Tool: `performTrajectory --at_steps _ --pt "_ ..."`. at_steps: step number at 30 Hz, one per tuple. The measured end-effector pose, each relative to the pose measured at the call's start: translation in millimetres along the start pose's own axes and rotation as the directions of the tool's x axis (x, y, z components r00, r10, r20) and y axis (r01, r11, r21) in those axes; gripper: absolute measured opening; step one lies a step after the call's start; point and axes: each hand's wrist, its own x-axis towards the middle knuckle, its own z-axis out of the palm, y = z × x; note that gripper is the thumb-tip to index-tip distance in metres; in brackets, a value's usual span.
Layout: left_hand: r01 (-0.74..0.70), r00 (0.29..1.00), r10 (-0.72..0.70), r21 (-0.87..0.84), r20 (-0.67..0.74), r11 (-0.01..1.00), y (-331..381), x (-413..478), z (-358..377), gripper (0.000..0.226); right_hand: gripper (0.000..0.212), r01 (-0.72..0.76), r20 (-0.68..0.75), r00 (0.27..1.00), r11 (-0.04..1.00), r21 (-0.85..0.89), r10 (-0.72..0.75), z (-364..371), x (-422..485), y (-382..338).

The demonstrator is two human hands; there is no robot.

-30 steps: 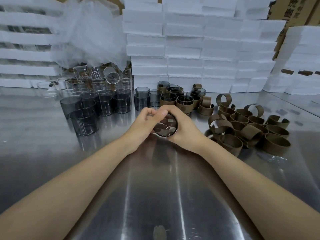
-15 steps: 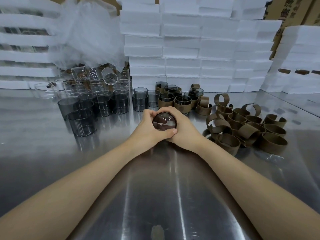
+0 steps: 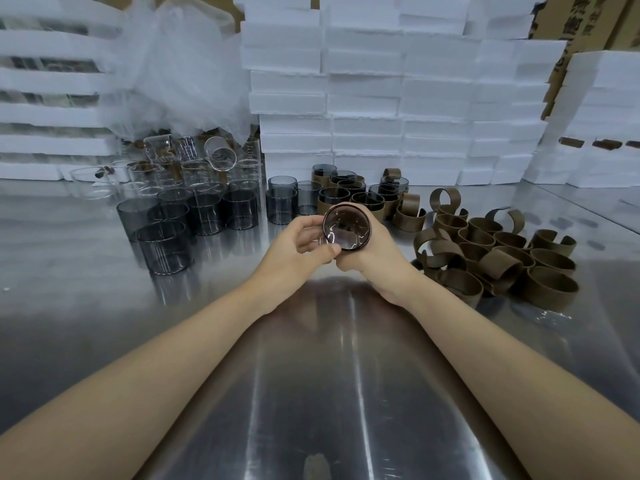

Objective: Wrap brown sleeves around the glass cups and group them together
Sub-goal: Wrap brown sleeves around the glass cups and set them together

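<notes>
Glass cup, centre frame, clasped by right hand, pinched by left hand; breakage on desk risked if slipped.

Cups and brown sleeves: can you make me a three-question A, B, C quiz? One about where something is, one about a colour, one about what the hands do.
1. Where is the loose sleeve pile? A. person's left B. person's right C. the floor
2. What colour are the stacked foam blocks? A. red B. green C. white
3. The held cup is: A. gripped by left hand and right hand B. standing alone C. broken
Answers: B, it lies beside the right forearm; C, they all look white; A, both hands' fingers curl round it.
</notes>
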Motion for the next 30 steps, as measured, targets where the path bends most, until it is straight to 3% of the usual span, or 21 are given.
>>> performTrajectory --at_steps 4,7,14,16,18,21,24,27,30 --pt "0.021 0.997 -0.025 -0.063 -0.071 0.998 2 4 -1 0.014 0.079 0.001 0.026 1.0 1.0 0.018 -0.002 -1 0 3" --pt "0.037 0.984 -0.06 -0.135 -0.17 0.99 2 7 -3 0.029 0.077 0.008 0.049 0.999 1.0 0.019 -0.009 3 -1 3" --pt "-0.07 0.977 0.065 -0.015 -0.202 0.997 -1 4 -3 0.041 0.071 -0.104 0.049 0.994 0.955 0.278 0.094 6 1 0" --pt "-0.103 0.972 0.113 0.059 -0.205 0.993 4 8 -5 0.031 0.058 -0.208 0.105 0.978 0.884 0.418 0.18 3 1 -4" --pt "-0.054 0.987 0.06 0.044 -0.146 0.998 10 9 -6 0.024 0.057 -0.35 0.209 0.937 0.766 0.539 0.281 5 0 -7" --pt "-0.146 0.988 0.15 0.096 -0.031 0.985 10 1 -2 0.051 0.071 -0.517 0.447 0.841 0.697 0.497 0.305 11 -4 -7" --pt "-0.176 0.984 0.175 0.013 0.035 0.984 8 -8 -1 0.065 0.058 -0.583 0.507 0.794 0.657 0.477 0.336 16 -4 -9" --pt "-0.162 0.986 0.164 0.079 -0.008 0.984 8 -6 -1 0.056 0.051 -0.583 0.464 0.805 0.638 0.503 0.37 17 -4 -10" --pt "-0.199 0.976 0.212 0.182 -0.051 0.963 9 -5 0 0.036 0.058 -0.593 0.456 0.799 0.638 0.491 0.392 16 -4 -9"
